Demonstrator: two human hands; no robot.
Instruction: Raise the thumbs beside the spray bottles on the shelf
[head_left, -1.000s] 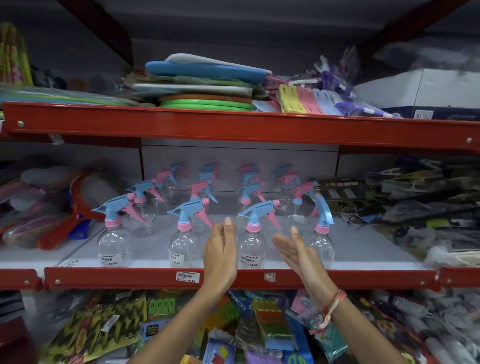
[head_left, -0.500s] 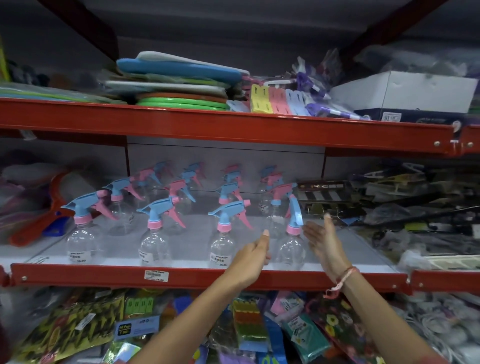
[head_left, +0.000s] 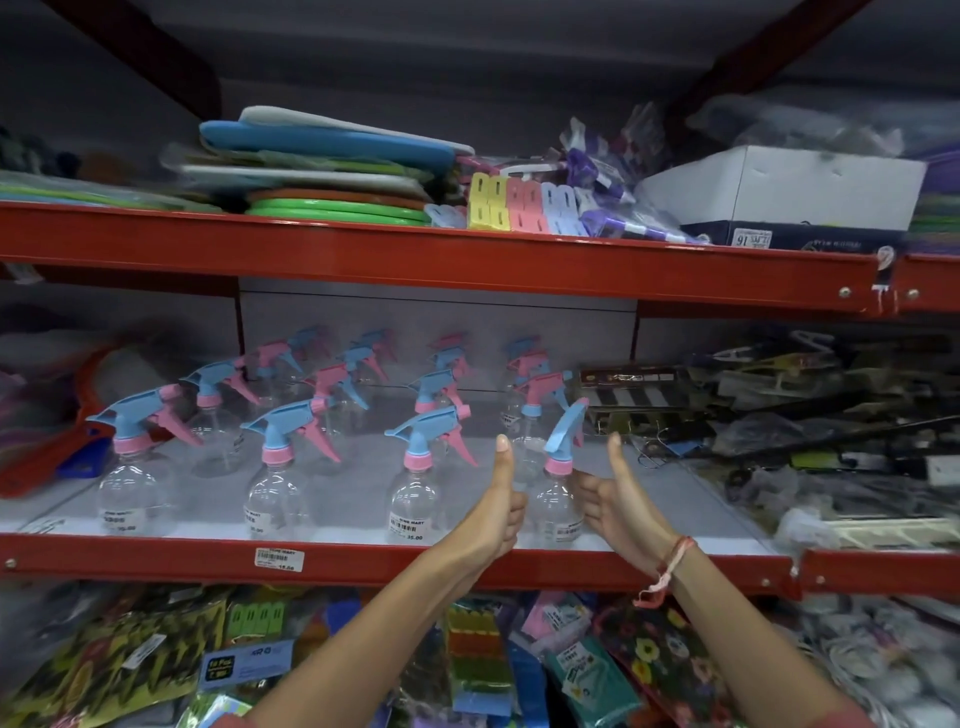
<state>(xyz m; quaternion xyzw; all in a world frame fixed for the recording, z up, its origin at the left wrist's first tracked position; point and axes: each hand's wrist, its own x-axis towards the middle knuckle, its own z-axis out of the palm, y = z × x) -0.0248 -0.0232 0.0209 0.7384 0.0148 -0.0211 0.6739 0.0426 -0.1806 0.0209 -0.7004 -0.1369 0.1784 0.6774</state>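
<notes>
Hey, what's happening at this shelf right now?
A person stands at a red metal store shelf and has both hands around the rightmost clear plastic spray bottle with a blue trigger and pink collar in the front row. The left hand is on its left side with the thumb raised and fingers curled; the right hand is on its right side. Whether they actually grip it is hard to tell. More matching spray bottles stand in rows beside and behind it.

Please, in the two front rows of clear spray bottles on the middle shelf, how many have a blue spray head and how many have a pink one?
Clear plastic spray bottles with blue heads: 6
Clear plastic spray bottles with pink heads: 2
Total: 8
</notes>
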